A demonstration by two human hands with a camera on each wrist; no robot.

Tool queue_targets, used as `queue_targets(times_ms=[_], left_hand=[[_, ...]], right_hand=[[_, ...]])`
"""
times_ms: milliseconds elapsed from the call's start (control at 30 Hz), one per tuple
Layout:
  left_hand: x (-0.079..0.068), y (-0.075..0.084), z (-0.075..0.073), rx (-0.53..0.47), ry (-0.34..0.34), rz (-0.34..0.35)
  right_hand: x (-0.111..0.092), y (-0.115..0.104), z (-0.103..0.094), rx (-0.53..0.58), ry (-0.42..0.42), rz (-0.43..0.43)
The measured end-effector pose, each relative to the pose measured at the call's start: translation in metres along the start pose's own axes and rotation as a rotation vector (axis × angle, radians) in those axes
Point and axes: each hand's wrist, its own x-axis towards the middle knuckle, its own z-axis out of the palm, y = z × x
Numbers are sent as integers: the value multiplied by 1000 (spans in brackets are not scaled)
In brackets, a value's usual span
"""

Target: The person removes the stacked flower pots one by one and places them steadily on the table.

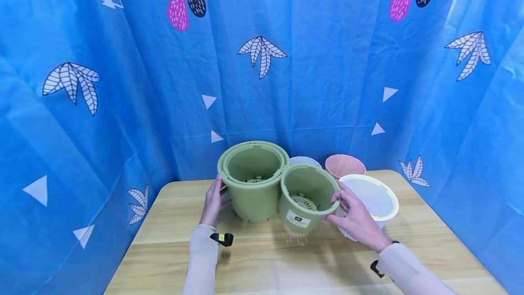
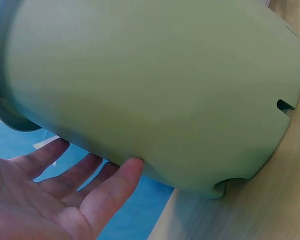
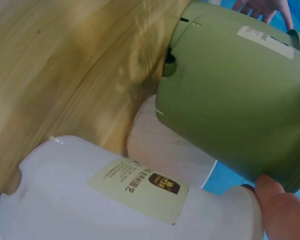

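Observation:
A large green flowerpot [image 1: 254, 199] stands upright on the table, with another green pot [image 1: 254, 160] nested inside it. My left hand [image 1: 213, 201] touches its left side; in the left wrist view the fingertips [image 2: 135, 167] rest along its wall, loosely spread. To the right, my right hand [image 1: 354, 215] pinches the rim of a smaller green flowerpot [image 1: 315, 195] with a white label. That pot tilts toward me, and light through its bottom holes falls on the wood below. Its left rim lies close beside the larger pot. In the right wrist view the thumb [image 3: 272, 200] lies at its rim.
A white pot [image 1: 386, 204] with a label stands just right of the held pot, partly behind my right hand. Farther back are a pink pot [image 1: 345, 164] and another pale pot [image 1: 304, 161]. Blue patterned curtains [image 1: 262, 104] surround the wooden table [image 1: 163, 249].

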Motion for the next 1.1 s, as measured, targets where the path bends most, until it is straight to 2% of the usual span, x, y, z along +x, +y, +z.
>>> queue_targets(times_ms=[167, 300, 600, 800, 967, 1100], left_hand=[[1, 0, -1, -19, -7, -2], [3, 1, -2, -29, -9, -7], [-1, 2, 0, -8, -2, -2], [0, 1, 0, -5, 1, -10], [0, 3, 0, -13, 2, -8], [-1, 2, -1, -11, 0, -7]], right_hand=[[-3, -1, -3, -12, 14, 4], [-6, 1, 0, -63, 18, -10], [-12, 7, 13, -106, 96, -92], [-15, 11, 20, -188, 115, -120], [-15, 16, 22, -262, 142, -175], [-14, 19, 24, -287, 164, -202]])
